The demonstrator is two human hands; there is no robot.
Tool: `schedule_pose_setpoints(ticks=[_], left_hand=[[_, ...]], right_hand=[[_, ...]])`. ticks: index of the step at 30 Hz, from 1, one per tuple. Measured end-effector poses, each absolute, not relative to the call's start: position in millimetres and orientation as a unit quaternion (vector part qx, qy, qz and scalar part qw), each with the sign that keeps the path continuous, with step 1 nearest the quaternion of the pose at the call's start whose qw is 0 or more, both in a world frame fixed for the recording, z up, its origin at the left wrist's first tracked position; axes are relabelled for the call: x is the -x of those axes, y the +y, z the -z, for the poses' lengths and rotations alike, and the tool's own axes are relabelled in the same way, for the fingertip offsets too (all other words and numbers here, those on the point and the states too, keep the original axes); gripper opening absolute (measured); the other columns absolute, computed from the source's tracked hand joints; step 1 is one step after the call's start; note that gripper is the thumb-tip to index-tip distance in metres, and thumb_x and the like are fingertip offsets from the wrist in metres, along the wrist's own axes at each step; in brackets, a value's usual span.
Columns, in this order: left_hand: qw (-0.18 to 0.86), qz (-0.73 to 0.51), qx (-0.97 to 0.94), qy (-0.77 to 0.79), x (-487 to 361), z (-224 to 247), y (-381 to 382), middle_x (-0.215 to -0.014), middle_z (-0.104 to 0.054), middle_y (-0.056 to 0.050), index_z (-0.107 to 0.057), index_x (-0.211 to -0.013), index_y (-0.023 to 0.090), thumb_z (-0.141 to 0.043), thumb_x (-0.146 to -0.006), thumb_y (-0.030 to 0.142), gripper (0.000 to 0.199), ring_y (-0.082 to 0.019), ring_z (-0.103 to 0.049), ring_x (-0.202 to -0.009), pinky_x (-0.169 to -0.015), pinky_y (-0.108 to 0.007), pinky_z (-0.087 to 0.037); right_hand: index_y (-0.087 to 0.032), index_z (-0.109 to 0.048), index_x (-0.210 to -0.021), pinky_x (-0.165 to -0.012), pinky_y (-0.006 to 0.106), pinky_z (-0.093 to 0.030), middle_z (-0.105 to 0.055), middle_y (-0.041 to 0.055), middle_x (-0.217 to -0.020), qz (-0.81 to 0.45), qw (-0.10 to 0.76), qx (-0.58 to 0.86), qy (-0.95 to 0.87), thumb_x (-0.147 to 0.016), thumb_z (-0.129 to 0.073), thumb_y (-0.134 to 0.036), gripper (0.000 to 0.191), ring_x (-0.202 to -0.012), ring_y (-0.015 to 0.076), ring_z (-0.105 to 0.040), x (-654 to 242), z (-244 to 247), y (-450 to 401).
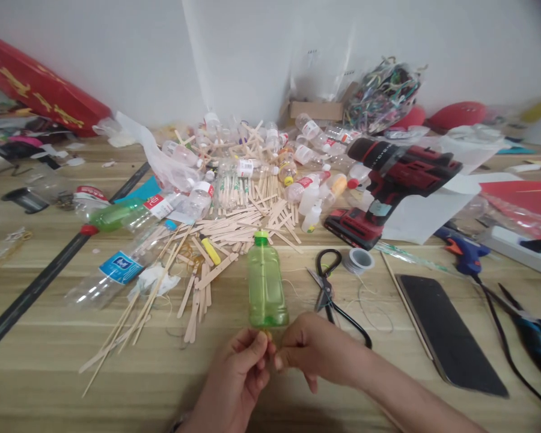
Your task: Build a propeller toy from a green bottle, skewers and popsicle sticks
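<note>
A green plastic bottle [265,282] with a yellow-green cap lies in front of me, its cap pointing away and its base next to my fingers. My left hand [249,361] pinches a small orange-yellow piece [267,338] at the bottle's base. My right hand [304,349] is beside it with its fingers closed near the same piece; whatever lies between those fingers is too small to make out. Black-handled scissors [328,288] lie open just right of the bottle.
Wooden sticks [234,225] and clear bottles [304,153] are heaped behind. To the right are a red drill [388,186], a thread spool [359,260], a phone [451,334], a blue glue gun [469,255] and pliers [529,331]. A black rod [40,282] crosses the left.
</note>
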State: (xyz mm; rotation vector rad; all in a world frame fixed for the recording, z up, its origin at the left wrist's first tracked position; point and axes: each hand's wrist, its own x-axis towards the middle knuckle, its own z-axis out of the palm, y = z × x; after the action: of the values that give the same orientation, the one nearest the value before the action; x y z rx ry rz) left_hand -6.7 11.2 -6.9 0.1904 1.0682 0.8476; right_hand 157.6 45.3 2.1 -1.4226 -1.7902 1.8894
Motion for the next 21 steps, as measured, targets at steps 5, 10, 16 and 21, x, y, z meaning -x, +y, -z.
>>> schedule_pose_setpoints(ticks=[5, 10, 16, 21], left_hand=[[0.754, -0.384, -0.124, 0.519, 11, 4, 14, -0.057, -0.055, 0.005, -0.063, -0.07, 0.016, -0.091, -0.041, 0.049, 0.052, -0.004, -0.036, -0.047, -0.041, -0.017, -0.023], [0.734, -0.345, -0.199, 0.551, 14, 7, 11, -0.039, -0.046, 0.008, -0.059, -0.071, 0.018, -0.08, -0.052, 0.064, 0.053, -0.004, -0.029, -0.035, -0.038, -0.02, -0.013], [0.694, -0.356, -0.268, 0.566, 14, 14, 16, -0.036, -0.036, 0.01, -0.055, -0.065, 0.018, -0.073, -0.056, 0.068, 0.054, -0.004, -0.024, -0.033, -0.039, -0.021, -0.009], [0.696, -0.362, -0.28, 0.554, 12, 22, 14, -0.038, -0.035, 0.011, -0.043, -0.057, 0.02, -0.069, -0.062, 0.068, 0.055, -0.003, -0.022, -0.033, -0.04, -0.021, -0.009]], right_hand=[[-0.018, -0.071, -0.056, -0.032, 0.018, -0.029, -0.048, -0.0052, -0.047, -0.635, 0.235, 0.519, -0.522, -0.072, -0.071, -0.038, 0.026, -0.035, 0.0067, -0.038, -146, 12, 40], [-0.016, -0.077, -0.067, -0.033, 0.021, -0.02, -0.045, -0.0051, -0.046, -0.665, 0.286, 0.511, -0.465, -0.064, -0.077, -0.059, 0.043, -0.034, 0.0048, -0.029, -135, 10, 37], [-0.017, -0.078, -0.067, -0.048, 0.022, -0.025, -0.047, -0.004, -0.053, -0.707, 0.394, 0.447, -0.38, -0.062, -0.084, -0.05, 0.034, -0.05, 0.0064, -0.031, -119, 13, 31], [-0.013, -0.07, -0.058, -0.046, 0.023, -0.012, -0.04, -0.0061, -0.047, -0.748, 0.409, 0.459, -0.251, -0.052, -0.09, -0.047, 0.04, -0.047, 0.0046, -0.021, -111, 20, 25]])
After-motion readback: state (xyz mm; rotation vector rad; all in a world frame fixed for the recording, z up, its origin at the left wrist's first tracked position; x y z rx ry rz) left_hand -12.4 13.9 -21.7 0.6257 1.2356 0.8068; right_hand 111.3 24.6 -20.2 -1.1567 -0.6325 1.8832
